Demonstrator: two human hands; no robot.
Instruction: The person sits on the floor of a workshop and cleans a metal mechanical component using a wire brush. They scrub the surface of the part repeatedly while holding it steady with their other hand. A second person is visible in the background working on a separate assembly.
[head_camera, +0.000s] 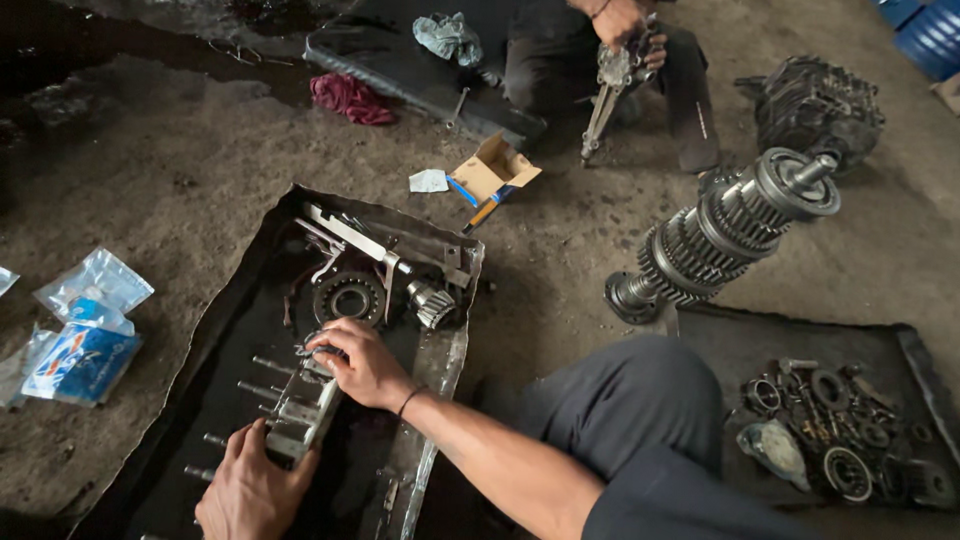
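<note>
Both hands down on the metal part in the oily tray!

The left hand (250, 490), partly cut off by the bottom edge, presses flat on the near end of the grey metal block (300, 410); the right hand (360, 362) curls around its far end, fingertips hidden. The block lies between them in the black tray (215, 330), just below the ring bearing (347, 297). Small parts there blur together.
</note>
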